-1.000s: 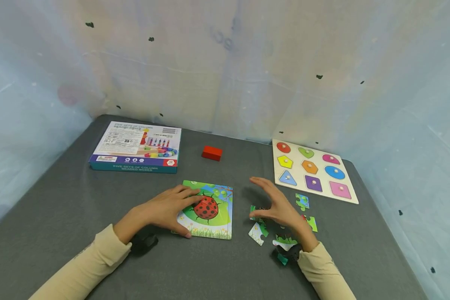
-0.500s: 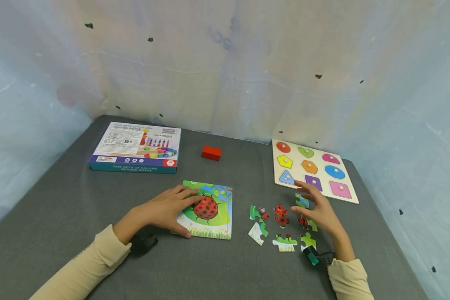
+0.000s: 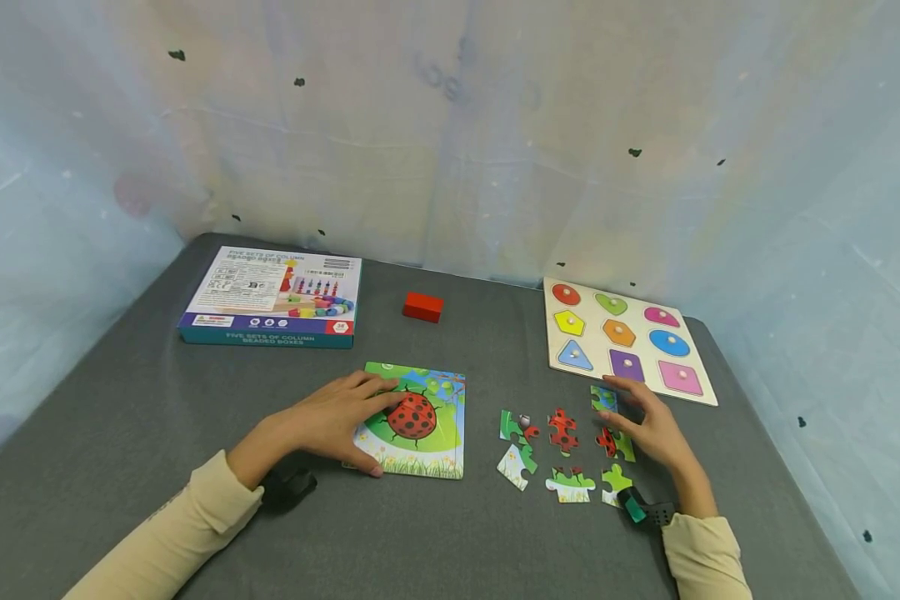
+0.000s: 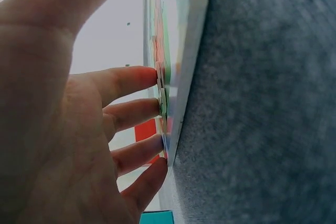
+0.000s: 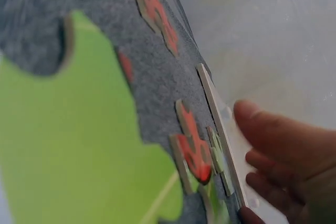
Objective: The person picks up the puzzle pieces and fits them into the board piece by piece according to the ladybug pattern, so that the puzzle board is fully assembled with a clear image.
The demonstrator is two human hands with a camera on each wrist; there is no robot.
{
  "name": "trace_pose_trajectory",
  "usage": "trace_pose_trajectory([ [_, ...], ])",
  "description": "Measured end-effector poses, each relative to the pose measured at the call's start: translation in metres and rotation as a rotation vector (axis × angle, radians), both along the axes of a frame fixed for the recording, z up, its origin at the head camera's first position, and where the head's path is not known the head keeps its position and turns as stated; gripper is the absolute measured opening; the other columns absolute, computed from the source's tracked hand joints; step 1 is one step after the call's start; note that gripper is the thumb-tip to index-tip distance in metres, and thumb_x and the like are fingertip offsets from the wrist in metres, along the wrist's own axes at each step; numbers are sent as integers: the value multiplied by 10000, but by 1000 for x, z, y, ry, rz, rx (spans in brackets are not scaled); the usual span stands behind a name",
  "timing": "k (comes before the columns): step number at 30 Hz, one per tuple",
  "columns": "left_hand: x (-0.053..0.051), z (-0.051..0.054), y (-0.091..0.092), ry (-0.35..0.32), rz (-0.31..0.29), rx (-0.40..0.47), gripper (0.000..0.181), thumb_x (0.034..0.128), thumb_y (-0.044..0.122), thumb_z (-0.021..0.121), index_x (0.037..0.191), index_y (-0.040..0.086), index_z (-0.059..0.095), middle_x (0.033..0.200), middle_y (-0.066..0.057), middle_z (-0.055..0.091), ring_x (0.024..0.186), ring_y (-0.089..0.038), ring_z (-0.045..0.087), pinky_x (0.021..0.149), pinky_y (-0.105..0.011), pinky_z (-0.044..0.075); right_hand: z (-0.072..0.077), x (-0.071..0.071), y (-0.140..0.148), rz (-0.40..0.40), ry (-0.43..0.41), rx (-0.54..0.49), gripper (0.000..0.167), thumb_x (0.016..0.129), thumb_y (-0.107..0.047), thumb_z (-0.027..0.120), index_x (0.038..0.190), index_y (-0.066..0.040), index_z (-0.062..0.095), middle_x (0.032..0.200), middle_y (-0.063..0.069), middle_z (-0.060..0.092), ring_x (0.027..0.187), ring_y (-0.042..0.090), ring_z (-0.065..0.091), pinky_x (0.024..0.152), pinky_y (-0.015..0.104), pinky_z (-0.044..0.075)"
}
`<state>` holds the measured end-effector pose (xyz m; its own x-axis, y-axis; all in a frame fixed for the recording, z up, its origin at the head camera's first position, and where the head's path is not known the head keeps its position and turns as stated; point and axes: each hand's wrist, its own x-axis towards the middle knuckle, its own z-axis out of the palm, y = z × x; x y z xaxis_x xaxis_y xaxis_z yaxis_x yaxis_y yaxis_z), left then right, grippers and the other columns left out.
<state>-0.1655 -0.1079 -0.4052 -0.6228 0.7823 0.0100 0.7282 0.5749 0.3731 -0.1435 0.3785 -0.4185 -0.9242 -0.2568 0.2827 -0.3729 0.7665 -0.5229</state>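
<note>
My left hand (image 3: 333, 417) rests with spread fingers on the left part of the ladybug puzzle board (image 3: 420, 454); in the left wrist view the fingertips of that hand (image 4: 131, 114) touch the board's face (image 4: 181, 30). The right hand (image 3: 656, 429), fingers apart, is over the blue-green piece (image 3: 603, 397) at the back right of the loose puzzle pieces. Whether it touches that piece cannot be told. Nearby lie a red and green piece (image 3: 617, 444), a red ladybug piece (image 3: 562, 429) and a green piece (image 3: 615, 479). The right wrist view shows the hand (image 5: 294, 161) beyond the pieces.
A shape board (image 3: 690, 396) with coloured knobbed shapes lies at the back right. A red block (image 3: 423, 307) sits at the back middle, and a flat toy box (image 3: 270, 296) at the back left. More loose pieces (image 3: 513, 467) lie right of the puzzle board.
The right hand has moved rightward from the left side of the loose pieces to the back right ones, uncovering several pieces. The left hand has stayed on the board.
</note>
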Motion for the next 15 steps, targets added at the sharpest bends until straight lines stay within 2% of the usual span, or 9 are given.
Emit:
trace_pose_trajectory([
  [1,0,0,0,-5,2,-2,945,670,659,695,1417,157,410,1453,-79,352,1287,-277,305,1011,-535,300,-2,0,2,-8,-14,12,577,808,-67,719,1335,-61,484,1311,148,497,1164,188,449,910,272,374],
  [3,0,0,0,-5,0,-3,946,671,664,691,1418,158,408,1454,-78,350,1286,-277,305,1009,-536,302,-5,0,4,-7,-44,25,564,826,-106,708,1341,-73,480,1324,155,474,1179,260,424,936,379,353],
  [5,0,0,0,-5,0,-5,947,672,666,689,1420,159,405,1456,-77,347,1287,-276,304,1008,-536,303,-7,-1,6,4,-68,27,547,840,-125,694,1339,-66,478,1334,176,451,1200,333,396,946,503,315],
  [8,0,0,0,-6,-1,-6,947,673,667,687,1421,160,403,1456,-78,347,1286,-275,304,1008,-534,303,-9,-2,6,21,-71,28,517,844,-120,684,1318,-42,490,1328,203,443,1211,398,363,939,610,263],
  [15,0,1,0,-2,-3,-4,942,676,665,687,1416,153,410,1451,-84,352,1278,-281,311,999,-535,314,-12,-2,6,40,2,30,465,825,-53,687,1262,-14,532,1268,189,494,1155,346,403,897,556,291],
])
